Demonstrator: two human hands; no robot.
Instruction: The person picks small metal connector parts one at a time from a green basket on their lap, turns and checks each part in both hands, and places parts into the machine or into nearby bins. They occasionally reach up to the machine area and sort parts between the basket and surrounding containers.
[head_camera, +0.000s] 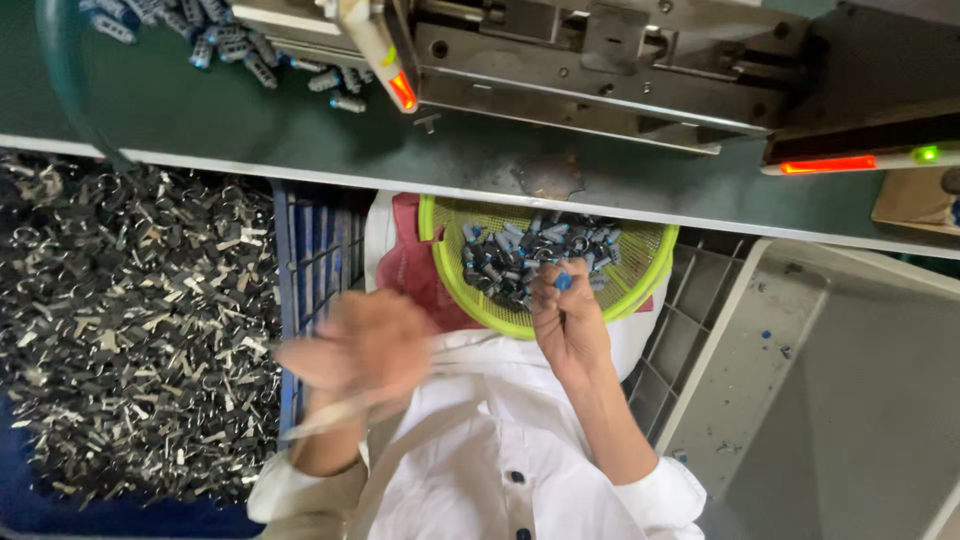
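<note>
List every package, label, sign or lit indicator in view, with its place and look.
No printed labels, signs or screens show.
Red bar light: right end of the machine, long, thin, glowing.
Green dot light: just right of that bar, small, round.
Orange-red lamp: on a cream arm at top centre, slanted.
Brown cardboard box: far right edge, only partly seen.
Yellow-green mesh basket: centre, round, holding small grey and blue parts; the right hand holds a blue piece above it.
</note>
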